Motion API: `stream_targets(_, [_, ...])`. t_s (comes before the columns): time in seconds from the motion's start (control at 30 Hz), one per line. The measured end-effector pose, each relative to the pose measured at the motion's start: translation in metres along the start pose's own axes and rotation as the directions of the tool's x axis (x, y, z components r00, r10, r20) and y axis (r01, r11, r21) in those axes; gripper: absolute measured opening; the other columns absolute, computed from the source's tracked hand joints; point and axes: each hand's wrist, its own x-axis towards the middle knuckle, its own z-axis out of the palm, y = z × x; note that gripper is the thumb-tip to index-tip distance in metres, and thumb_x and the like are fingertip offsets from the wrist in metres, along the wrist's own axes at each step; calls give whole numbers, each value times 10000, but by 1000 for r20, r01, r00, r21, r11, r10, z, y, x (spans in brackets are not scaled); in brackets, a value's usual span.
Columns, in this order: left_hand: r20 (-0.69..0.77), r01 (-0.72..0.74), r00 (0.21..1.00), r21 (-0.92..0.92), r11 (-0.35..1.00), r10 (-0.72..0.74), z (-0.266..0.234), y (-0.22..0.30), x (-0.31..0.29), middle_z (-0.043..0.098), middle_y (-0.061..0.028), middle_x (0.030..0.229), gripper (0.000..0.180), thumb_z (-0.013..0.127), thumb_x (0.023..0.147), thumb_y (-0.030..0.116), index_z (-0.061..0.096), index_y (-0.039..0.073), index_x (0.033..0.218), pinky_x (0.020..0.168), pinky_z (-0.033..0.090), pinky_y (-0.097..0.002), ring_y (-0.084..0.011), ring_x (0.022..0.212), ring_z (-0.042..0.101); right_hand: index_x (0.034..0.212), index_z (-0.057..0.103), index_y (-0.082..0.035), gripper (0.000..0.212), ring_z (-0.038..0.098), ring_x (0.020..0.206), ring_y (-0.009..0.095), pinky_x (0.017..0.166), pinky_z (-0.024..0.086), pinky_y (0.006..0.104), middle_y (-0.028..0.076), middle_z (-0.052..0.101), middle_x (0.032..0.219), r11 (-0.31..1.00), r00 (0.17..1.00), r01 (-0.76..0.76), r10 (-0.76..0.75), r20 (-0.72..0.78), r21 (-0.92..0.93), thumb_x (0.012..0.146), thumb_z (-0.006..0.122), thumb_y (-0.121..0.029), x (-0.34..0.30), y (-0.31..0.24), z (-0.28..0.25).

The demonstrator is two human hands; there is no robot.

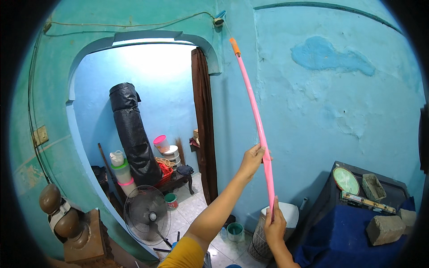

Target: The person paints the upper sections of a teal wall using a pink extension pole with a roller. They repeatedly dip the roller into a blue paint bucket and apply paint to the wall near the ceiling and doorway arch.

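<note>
A long pink pole (255,111) with an orange end piece (235,46) rises steeply in front of me, leaning up and slightly left. My left hand (254,161) is closed around its middle, its yellow-sleeved arm coming in from below. Lower down, my right hand (275,222) grips the pole near its bottom end. Above the orange piece, a thin line runs up toward a small dark fixture (218,22) high on the wall, with a blue piece beside it. Whether the line joins the pole to the fixture, I cannot tell.
Left of the pole are a brown curtain (204,120) and an archway. A standing fan (147,214) and carved wooden post (89,236) stand lower left. At lower right, a white-lidded bin (286,214) stands beside a dark cabinet (313,234) bearing stone blocks (385,230).
</note>
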Motion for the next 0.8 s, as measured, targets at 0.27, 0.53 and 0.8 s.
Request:
stream_targets(0.27, [-9,-43,999,9,999,43,6,22,-4,633,-85,969,313,462,1029,220,577,-25,1185,816,533,-332,-177,870,660,1420,467,-73,493,587,616,293,584,472,407,166,596,760,999,1000,17,-16,-13,31,942,582,-96,6,-12,-11])
stream_targets(0.53, [49,14,999,2,1000,-14,0,12,7,631,-89,980,311,456,1030,217,579,-28,1177,810,530,-332,-182,859,657,1414,474,-68,499,600,631,305,603,486,405,175,600,764,999,998,28,-29,-48,-34,932,598,-110,6,-10,-4])
stream_targets(0.8, [-29,-28,999,-16,999,27,5,20,5,632,-97,1011,351,468,1029,236,543,-41,1232,812,528,-337,-183,855,655,1433,442,-55,519,614,672,268,643,502,360,203,644,854,1000,1000,-8,7,14,15,938,593,-87,10,-12,-6])
